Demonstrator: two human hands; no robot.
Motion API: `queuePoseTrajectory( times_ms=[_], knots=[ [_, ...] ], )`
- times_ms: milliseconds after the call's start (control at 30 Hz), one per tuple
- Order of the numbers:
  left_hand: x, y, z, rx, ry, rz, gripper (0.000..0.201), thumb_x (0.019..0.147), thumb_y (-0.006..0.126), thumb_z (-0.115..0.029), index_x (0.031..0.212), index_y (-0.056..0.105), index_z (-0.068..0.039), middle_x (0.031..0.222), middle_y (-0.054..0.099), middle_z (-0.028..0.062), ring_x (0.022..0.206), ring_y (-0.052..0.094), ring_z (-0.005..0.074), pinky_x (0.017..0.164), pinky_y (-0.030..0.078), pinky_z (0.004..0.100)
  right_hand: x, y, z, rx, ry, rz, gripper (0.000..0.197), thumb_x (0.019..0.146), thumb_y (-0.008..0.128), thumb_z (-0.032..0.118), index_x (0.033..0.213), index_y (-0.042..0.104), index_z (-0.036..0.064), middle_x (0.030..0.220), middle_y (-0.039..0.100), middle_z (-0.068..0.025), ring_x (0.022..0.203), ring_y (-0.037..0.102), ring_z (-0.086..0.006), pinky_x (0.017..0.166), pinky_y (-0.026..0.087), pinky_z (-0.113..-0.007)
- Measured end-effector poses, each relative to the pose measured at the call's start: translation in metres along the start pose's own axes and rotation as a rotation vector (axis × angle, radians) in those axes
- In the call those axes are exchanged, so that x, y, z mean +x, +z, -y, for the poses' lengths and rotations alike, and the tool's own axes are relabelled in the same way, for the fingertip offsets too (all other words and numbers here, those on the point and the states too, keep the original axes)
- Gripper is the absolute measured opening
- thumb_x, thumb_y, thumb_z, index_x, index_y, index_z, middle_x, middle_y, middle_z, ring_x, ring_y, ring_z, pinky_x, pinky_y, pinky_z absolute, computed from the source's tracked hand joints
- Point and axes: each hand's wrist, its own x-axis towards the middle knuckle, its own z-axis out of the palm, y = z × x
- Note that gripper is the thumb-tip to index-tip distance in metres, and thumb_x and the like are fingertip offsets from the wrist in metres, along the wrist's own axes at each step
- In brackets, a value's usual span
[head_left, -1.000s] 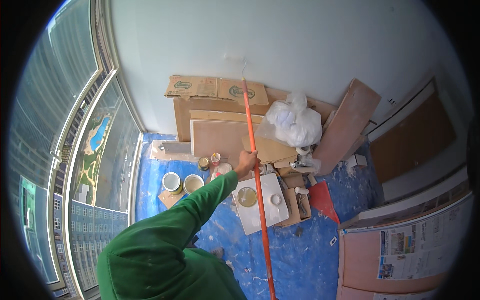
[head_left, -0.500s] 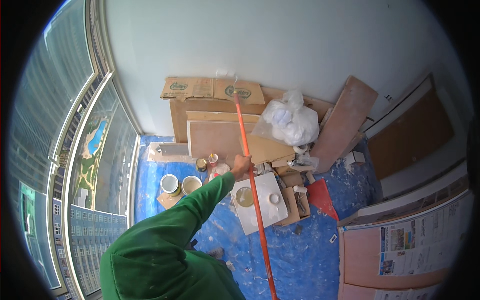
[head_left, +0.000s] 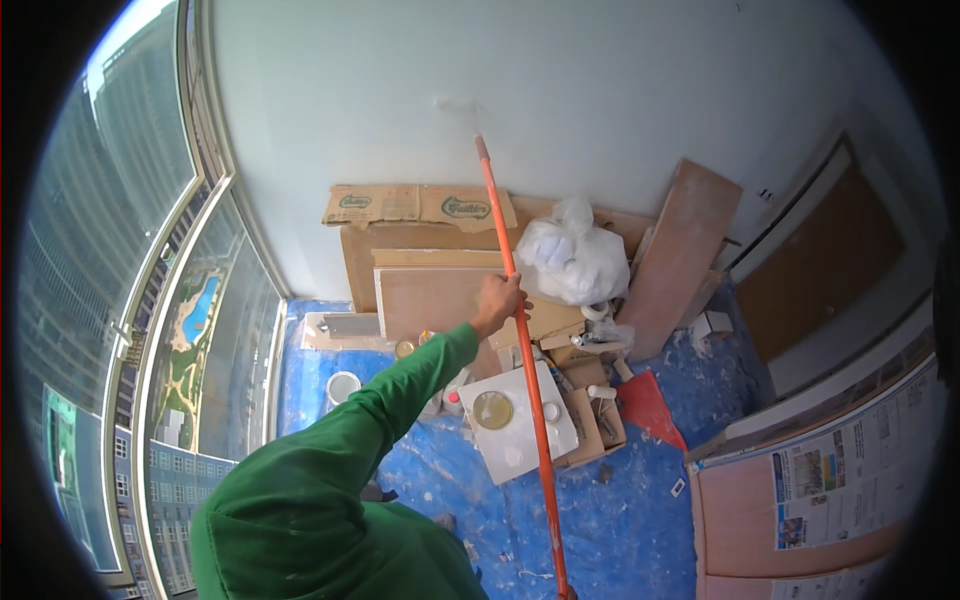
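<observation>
My left hand [head_left: 502,305], at the end of a green sleeve, is closed around the orange extension pole of a paint roller [head_left: 540,430]. The pole runs from the lower edge up toward the pale wall [head_left: 620,90]. At its far end the white roller cover [head_left: 457,103] lies against the wall, hard to tell apart from the paint. Only a sliver of my right hand [head_left: 571,594] shows, wrapped at the pole's lower end. Below the pole lies a white board [head_left: 505,455] with a round tin lid [head_left: 493,410] and a small white roll [head_left: 551,411] on it.
Cardboard [head_left: 420,203] and boards lean on the wall beside a white plastic bag [head_left: 580,260] and a tilted plank [head_left: 685,260]. A paint can [head_left: 343,386] stands left of my arm. Open boxes [head_left: 592,425] sit on blue floor sheeting [head_left: 620,520]. Tall windows [head_left: 225,330] line the left.
The roller has moved higher up the wall, from just above the cardboard to well above it. My left hand has risen with the pole, and the view has shifted slightly.
</observation>
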Motion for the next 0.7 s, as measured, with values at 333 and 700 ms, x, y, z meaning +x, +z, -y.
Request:
queuePoseTrajectory(
  times_ms=[333, 700],
  knots=[
    [0.004, 0.026, -0.132, 0.076, 0.237, 0.071, 0.034, 0.093, 0.05, -0.02, 0.085, 0.051, 0.013, 0.071, 0.059, 0.0179, 0.058, 0.067, 0.029, 0.044, 0.058, 0.0402, 0.052, 0.053, 0.037, 0.229, 0.084, -0.039, 0.037, 0.091, 0.054, 0.029, 0.12, 0.058, 0.0067, 0.077, 0.062, -0.0134, 0.063, 0.055, -0.0192, 0.059, 0.047, -0.034],
    [0.038, 0.048, -0.28, 0.107, 0.485, 0.074, 0.032, 0.09, 0.053, -0.016, 0.086, 0.053, 0.016, 0.075, 0.059, 0.0188, 0.06, 0.065, 0.0273, 0.045, 0.058, 0.0385, 0.144, 0.065, 0.168, 0.348, 0.05, -0.022, 0.036, 0.091, 0.052, 0.028, 0.117, 0.058, 0.0034, 0.089, 0.064, -0.0213, 0.076, 0.062, -0.0351, 0.066, 0.048, -0.04]
  ],
)
